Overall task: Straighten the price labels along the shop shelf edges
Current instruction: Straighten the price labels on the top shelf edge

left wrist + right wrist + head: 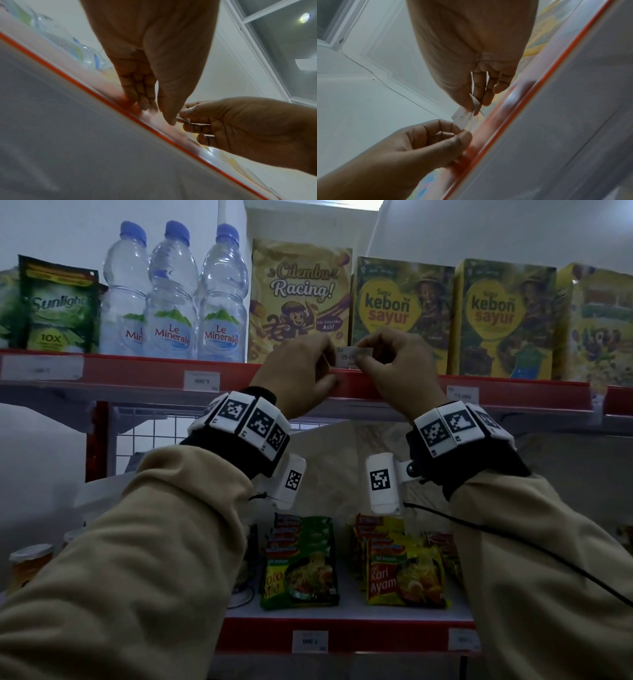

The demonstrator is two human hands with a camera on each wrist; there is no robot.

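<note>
1. Right now we are working on one price label (pixel 346 356) at the upper shelf edge (pixel 137 371), in front of the cereal boxes (pixel 404 316) and right of the water bottles (pixel 171 299).
2. We are pinching it from both ends: our left hand (pixel 294 371) is nipping its left end between thumb and curled fingers, and our right hand (pixel 397 368) is nipping its right end the same way.
3. We are holding the label lifted above the red strip, not seated in it; its right end is curling over.
4. We are judging the next move as lowering it level and sliding its bottom edge into the strip, then pressing it flat.
5. We are noting other labels (pixel 201 381) further left and right along the edge, some reading upside down.
</note>
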